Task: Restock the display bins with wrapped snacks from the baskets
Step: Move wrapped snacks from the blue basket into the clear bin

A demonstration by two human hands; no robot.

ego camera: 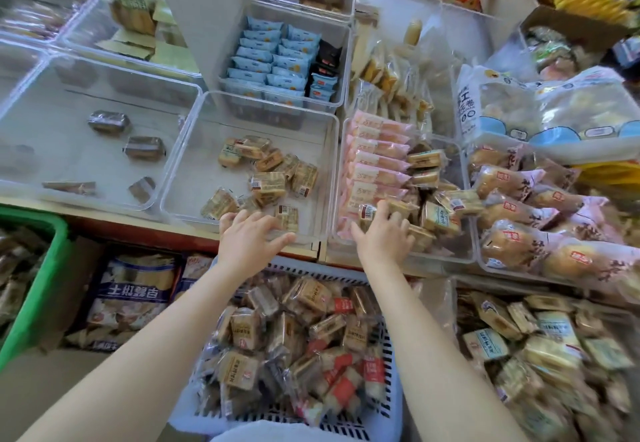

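A white slatted basket (313, 267) below the shelf is heaped with tan and red wrapped snacks (277, 334). Above it, a clear middle bin (204, 171) holds several tan wrapped snacks (268, 183) scattered on its floor. My left hand (247, 233) rests on this bin's front rim, fingers stretched forward and thumb along the front wall. To the right, another clear bin (462, 244) holds a row of pink packs (375, 164) and a pile of tan packs (440, 216). My right hand (382, 230) lies on that pile with fingers spread over the packs.
A green basket (48, 261) stands at the lower left beside bagged snacks (135, 291) under the shelf. The left clear bin (41, 136) holds dark wrapped cakes. Blue packs (270, 60) fill a bin behind. Bread bags (519, 192) and a box of tan packs (540, 337) crowd the right.
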